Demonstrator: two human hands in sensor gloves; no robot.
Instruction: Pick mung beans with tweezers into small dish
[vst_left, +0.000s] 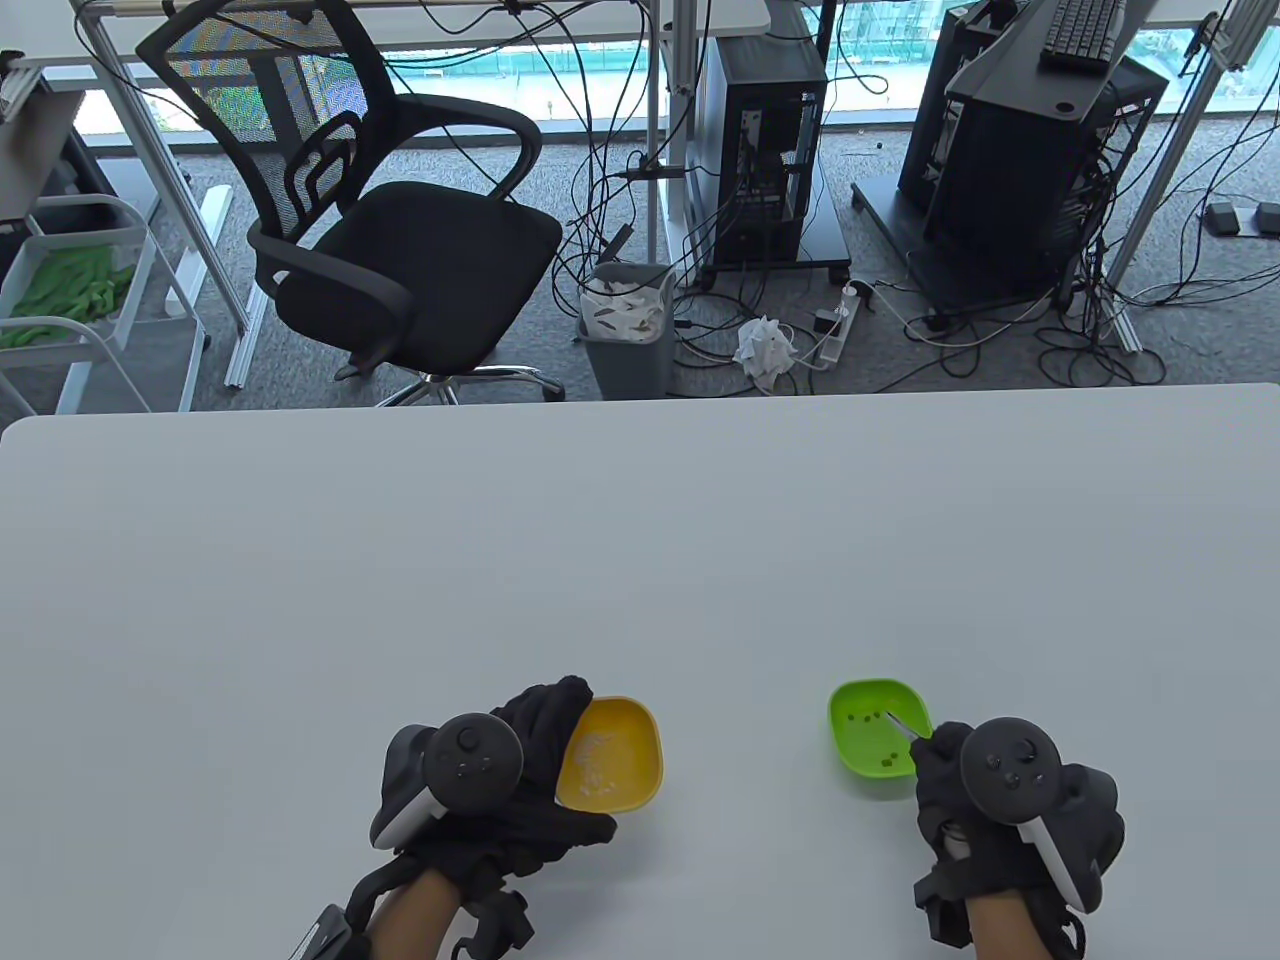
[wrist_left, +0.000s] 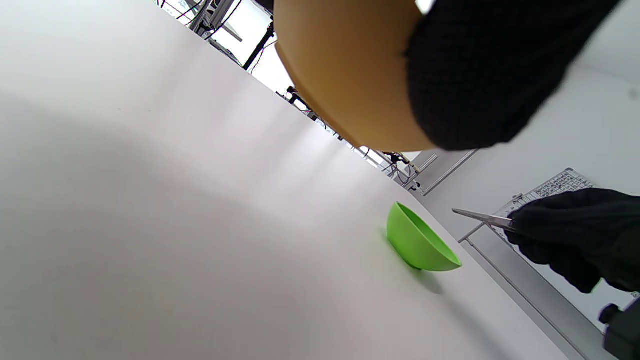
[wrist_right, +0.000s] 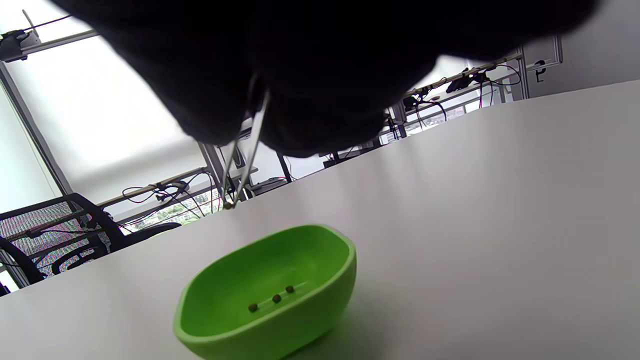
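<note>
The right hand (vst_left: 985, 800) pinches a pair of tweezers (wrist_right: 245, 155) high on the shank, and their tips hang just above the far rim of the green dish (wrist_right: 270, 290). In the right wrist view the tips have come together on a small dark speck that looks like a bean (wrist_right: 228, 205) — it is too small to be sure. More beans (wrist_right: 272, 298) lie loose on the floor of that dish, just below and ahead of the fingers.

The left hand (vst_left: 520, 790) grips the yellow dish (vst_left: 615, 755) at its near-left rim, fingers curled over the edge. In the left wrist view the dish's underside shows clear of the worktop (vst_left: 640, 540), so it seems lifted or tipped. Something pale and grainy lies inside it.

The beans are likely tiny, hard, smooth and round, so they will roll and squirt out sideways if squeezed off-centre or too hard. The best hold is across a bean's middle, tips square to it, with light, steady pressure — just enough to close the gap. Both dishes look like light plastic and would slide or tip under a nudge, so the tweezers should come down from above rather than scrape along a wall. The carry across to the left hand wants a slow, level motion.
</note>
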